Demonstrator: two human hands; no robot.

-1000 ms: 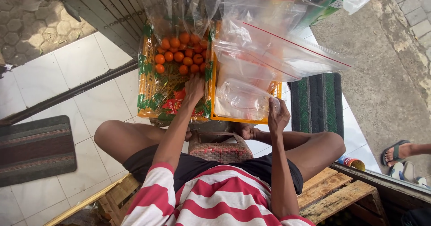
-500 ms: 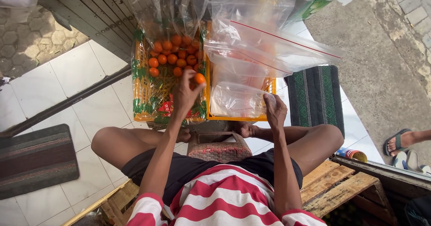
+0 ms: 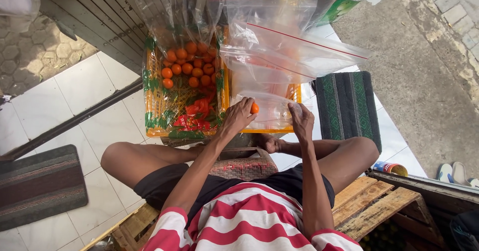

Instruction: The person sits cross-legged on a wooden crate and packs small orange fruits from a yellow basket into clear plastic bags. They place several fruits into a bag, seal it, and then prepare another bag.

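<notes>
Fingers of the left hand (image 3: 238,117) pinch a small orange fruit (image 3: 254,108) at the mouth of a clear plastic bag (image 3: 272,110) — the right hand (image 3: 301,121) grips the bag's edge, holding it open over the yellow crate (image 3: 222,89). Round and firm, the fruit looks light and has no long axis; a fingertip pinch suits it. Limp and slippery, the bag is best held at its rim; its opening faces the person.

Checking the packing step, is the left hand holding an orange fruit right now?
Yes, the left hand pinches a small orange fruit at its fingertips, beside the clear bag.
</notes>
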